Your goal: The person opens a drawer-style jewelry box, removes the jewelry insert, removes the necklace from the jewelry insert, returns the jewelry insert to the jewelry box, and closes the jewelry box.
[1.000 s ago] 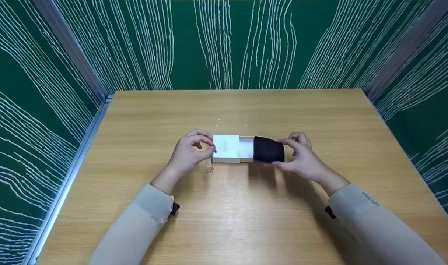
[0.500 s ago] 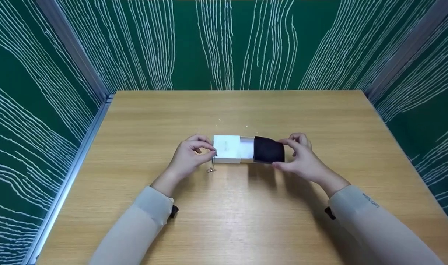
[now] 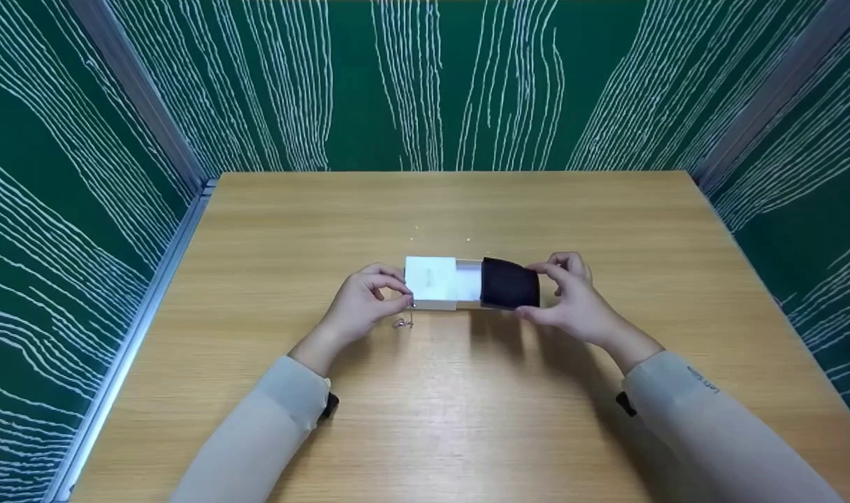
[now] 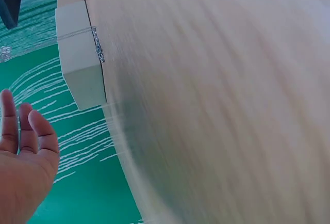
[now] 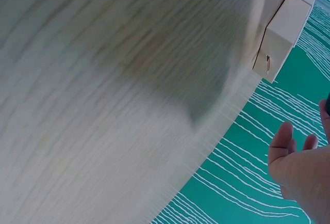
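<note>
My left hand (image 3: 369, 300) pinches a thin chain (image 3: 411, 316) between thumb and fingertip at the front left corner of a white drawer-style box (image 3: 430, 279). The chain hangs down, its lower end bunched close over the table; in the left wrist view its silvery links (image 4: 98, 44) show in front of the box (image 4: 81, 53). The box's inner tray (image 3: 468, 282) is slid partly out to the right. My right hand (image 3: 568, 297) grips a flat, dark square pad (image 3: 510, 284) by its right side, over the tray's end, hiding part of it.
A wooden table (image 3: 425, 419) lies under both hands. A few tiny pale specks (image 3: 468, 239) lie behind the box. Green walls (image 3: 383, 84) with white wavy lines enclose the back and sides.
My left hand has shifted slightly right and nearer to me, and the dangling chain has moved right with it. The right hand, pad and box have stayed nearly still.
</note>
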`<state>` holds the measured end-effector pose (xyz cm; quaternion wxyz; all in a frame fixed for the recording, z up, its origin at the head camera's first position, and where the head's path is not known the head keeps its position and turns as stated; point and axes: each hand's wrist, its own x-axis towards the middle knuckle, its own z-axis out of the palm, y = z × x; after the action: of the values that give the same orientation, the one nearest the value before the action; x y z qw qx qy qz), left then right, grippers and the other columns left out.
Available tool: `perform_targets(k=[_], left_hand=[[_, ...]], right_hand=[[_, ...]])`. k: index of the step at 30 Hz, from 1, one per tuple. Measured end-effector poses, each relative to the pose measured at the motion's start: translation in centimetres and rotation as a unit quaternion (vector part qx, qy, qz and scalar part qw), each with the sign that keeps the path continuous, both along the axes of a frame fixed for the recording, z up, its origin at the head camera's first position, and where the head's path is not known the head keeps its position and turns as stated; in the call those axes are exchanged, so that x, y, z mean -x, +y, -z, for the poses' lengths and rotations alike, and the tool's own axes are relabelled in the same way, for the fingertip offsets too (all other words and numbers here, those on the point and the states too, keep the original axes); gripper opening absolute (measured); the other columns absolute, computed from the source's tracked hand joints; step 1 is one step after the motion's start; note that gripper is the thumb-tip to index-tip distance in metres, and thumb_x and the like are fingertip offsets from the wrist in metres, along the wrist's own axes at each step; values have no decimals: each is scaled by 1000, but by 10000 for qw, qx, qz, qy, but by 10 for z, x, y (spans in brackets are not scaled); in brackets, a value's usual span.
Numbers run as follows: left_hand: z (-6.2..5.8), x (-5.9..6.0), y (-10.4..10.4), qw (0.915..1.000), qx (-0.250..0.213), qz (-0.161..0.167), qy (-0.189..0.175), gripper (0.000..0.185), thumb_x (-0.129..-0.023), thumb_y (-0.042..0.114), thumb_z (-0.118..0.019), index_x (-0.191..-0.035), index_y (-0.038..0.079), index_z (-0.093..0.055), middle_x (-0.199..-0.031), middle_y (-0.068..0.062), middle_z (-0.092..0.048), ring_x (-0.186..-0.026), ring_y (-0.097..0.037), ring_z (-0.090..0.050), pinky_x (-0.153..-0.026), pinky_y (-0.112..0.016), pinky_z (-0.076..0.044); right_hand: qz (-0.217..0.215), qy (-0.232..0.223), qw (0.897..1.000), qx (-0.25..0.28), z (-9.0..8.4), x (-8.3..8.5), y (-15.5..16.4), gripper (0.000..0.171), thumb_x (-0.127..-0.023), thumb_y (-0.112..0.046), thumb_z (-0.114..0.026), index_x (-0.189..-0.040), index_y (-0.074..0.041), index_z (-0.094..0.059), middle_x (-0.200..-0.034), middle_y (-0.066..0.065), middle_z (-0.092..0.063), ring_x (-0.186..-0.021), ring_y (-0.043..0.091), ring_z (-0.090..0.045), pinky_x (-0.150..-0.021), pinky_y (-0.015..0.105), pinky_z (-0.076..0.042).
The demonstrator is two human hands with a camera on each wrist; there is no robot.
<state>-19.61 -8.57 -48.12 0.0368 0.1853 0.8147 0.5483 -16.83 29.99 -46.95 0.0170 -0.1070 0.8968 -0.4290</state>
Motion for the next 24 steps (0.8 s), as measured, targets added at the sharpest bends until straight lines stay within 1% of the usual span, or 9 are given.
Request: perform_targets(k=[3, 6, 10, 12, 14, 16, 19, 22, 24], left_hand=[[1, 1, 0, 10000, 81, 4, -58, 8, -97, 13, -88, -103, 8, -89, -132, -17, -74, -128, -23, -63, -96, -35, -49], [1, 1, 0, 9997, 166, -22, -149, 7, -97, 14, -89, -103, 10, -90, -121, -12, -74, -118, -24, -63, -97, -39, -49], [3, 1, -1, 9992, 262, -71, -282, 7, -98, 13, -88, -104, 9, -90, -107, -2, -73, -113, -24, -65, -116, -47, -54], [4, 1, -2, 9991, 283, -79, -309, 7, -98, 12, -88, -104, 8, -90, -106, -2, -75, -118, -24, -68, -126, -51, -51], [4, 2, -2, 9989, 321, -85, -339, 7, -98, 11, -87, -104, 8, -89, -107, -4, -76, -120, -25, -70, -129, -53, -50], [5, 2, -2, 9983, 410, -103, -391, 6, -98, 11, -88, -103, 8, -89, -108, -5, -77, -119, -25, -70, -127, -51, -51], [6, 5, -2, 9962, 700, -127, -492, 5, -97, 13, -88, -101, 9, -90, -110, -5, -76, -111, -21, -65, -113, -43, -53], [6, 7, -2, 9931, 1008, -104, -583, 5, -97, 14, -88, -101, 10, -90, -108, -5, -74, -102, -18, -57, -96, -36, -47], [6, 7, -3, 9911, 1165, -82, -634, 5, -98, 14, -87, -100, 11, -90, -104, -4, -71, -98, -17, -54, -89, -33, -43]], right_hand=[[-11, -13, 10000, 42, 0, 0, 1, 79, -89, -29, -98, -156, -5, -63, -148, 16, -33, -137, 35, -28, -101, 38, -33], [-6, -22, 10000, -5, 0, 0, 1, 81, -89, -30, -98, -157, -5, -62, -150, 16, -32, -137, 36, -29, -101, 39, -34], [11, -13, 10000, -77, 0, 0, 0, 82, -89, -31, -98, -158, -4, -61, -152, 16, -32, -140, 38, -28, -102, 41, -34], [10, 13, 9999, -101, 0, 0, 0, 82, -89, -30, -98, -158, -4, -61, -153, 17, -32, -141, 39, -27, -102, 42, -34], [31, 7, 10000, -84, -1, 0, 0, 82, -89, -31, -98, -158, -5, -62, -153, 17, -32, -142, 38, -27, -103, 42, -34], [27, 14, 9999, -111, -2, 1, 0, 82, -89, -31, -98, -158, -5, -61, -153, 17, -32, -142, 39, -27, -103, 42, -34], [29, -1, 9999, -102, -3, 1, 0, 82, -89, -32, -98, -158, -6, -62, -153, 17, -32, -142, 39, -27, -104, 42, -35], [24, -19, 10000, -82, -4, 1, 1, 81, -90, -32, -97, -157, -6, -62, -154, 17, -32, -142, 39, -27, -104, 42, -35], [25, -43, 10000, -39, -5, 0, 1, 80, -89, -32, -98, -157, -8, -62, -152, 16, -32, -142, 37, -27, -105, 42, -34]])
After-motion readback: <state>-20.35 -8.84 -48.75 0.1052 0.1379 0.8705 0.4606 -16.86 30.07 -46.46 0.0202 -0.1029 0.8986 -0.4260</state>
